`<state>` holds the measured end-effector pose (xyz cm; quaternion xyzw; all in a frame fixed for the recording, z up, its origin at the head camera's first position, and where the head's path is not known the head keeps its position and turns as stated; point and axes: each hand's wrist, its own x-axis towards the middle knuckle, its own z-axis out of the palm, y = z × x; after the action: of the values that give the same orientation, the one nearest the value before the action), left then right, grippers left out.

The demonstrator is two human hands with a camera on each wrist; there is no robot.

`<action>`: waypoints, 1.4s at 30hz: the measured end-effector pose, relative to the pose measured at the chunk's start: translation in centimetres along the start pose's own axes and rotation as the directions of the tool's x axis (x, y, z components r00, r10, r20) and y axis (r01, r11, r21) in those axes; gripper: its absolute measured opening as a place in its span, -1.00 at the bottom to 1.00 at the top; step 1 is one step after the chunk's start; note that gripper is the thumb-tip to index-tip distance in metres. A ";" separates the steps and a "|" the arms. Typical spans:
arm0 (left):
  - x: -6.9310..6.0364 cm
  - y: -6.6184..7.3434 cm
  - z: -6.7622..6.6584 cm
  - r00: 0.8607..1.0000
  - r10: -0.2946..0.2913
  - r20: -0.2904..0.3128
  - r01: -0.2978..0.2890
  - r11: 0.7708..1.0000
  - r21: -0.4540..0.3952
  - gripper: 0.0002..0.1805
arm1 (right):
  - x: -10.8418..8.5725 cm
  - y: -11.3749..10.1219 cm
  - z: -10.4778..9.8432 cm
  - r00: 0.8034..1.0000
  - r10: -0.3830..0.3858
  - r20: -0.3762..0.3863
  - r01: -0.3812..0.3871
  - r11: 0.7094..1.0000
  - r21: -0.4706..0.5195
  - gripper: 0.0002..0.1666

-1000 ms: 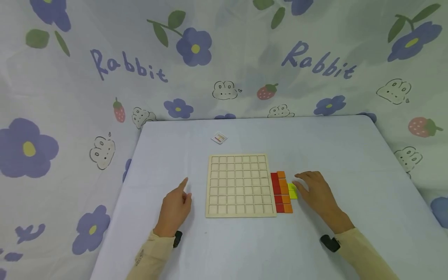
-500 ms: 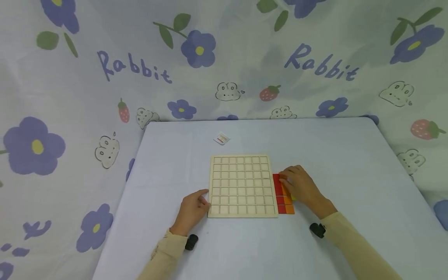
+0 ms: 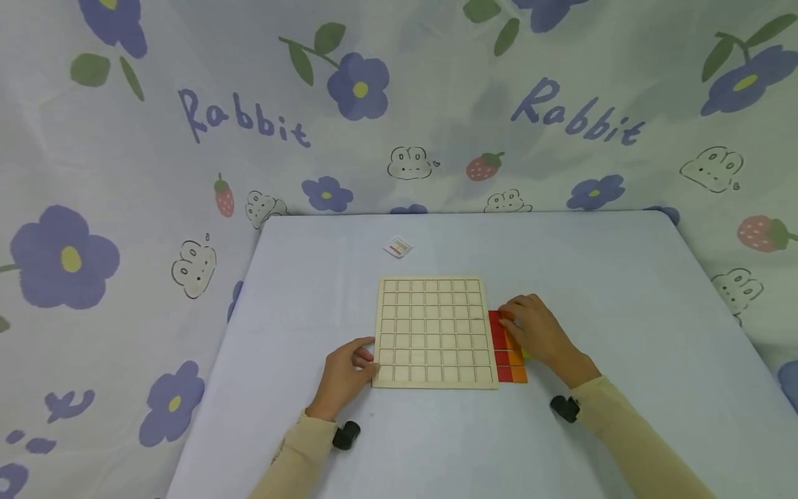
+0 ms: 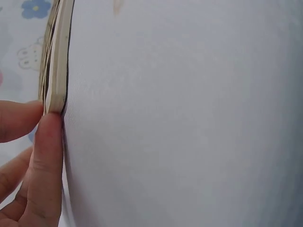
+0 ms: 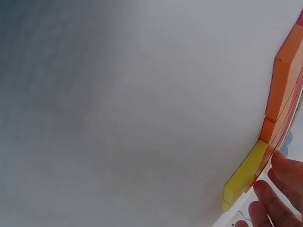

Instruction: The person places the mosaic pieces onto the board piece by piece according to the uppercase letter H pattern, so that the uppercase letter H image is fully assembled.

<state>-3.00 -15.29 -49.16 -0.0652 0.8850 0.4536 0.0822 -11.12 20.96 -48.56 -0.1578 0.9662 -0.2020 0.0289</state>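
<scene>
In the head view a pale wooden grid board [image 3: 436,333] lies flat with bare squares. My left hand [image 3: 343,378] touches its left edge with thumb and fingertips; the left wrist view shows the fingertips against the board's edge [image 4: 58,71]. Beside its right edge, red tiles [image 3: 499,333] and orange tiles [image 3: 519,374] lie in two columns. My right hand [image 3: 536,333] covers the upper orange column, with thumb and finger pinching the end orange tile. Yellow tiles [image 5: 244,175] stand against the orange ones, mostly hidden by this hand in the head view.
A small card [image 3: 399,247] printed with a coloured grid lies behind the board on the white table [image 3: 598,277]. Behind the table hangs a patterned cloth [image 3: 436,90] with flowers and rabbits. Each wrist carries a small black camera [image 3: 346,435].
Over the last second my left hand moved right to the board's edge. My right hand moved left onto the orange tiles. Little differs in the last half second.
</scene>
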 end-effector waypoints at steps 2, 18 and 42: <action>0.0 0.0 0.0 1.000 -0.009 0.003 0.009 1.000 -0.020 -0.44 | -0.1 0.1 0.0 1.000 0.001 -0.007 -0.001 1.000 0.014 -0.60; 0.1 -0.1 0.2 1.000 -0.017 0.020 0.018 0.999 -0.041 -0.44 | 0.3 1.0 0.3 1.000 -0.023 0.001 0.023 0.999 0.032 -0.57; 0.1 -0.2 0.3 1.000 -0.015 -0.006 0.015 0.998 -0.056 -0.46 | 1.1 1.3 0.5 0.999 -0.037 0.032 0.036 0.999 0.040 -0.56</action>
<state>-3.05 -15.12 -49.52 -0.0756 0.8718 0.4772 0.0808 -12.47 21.57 -49.52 -0.1780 0.9583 -0.2190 0.0441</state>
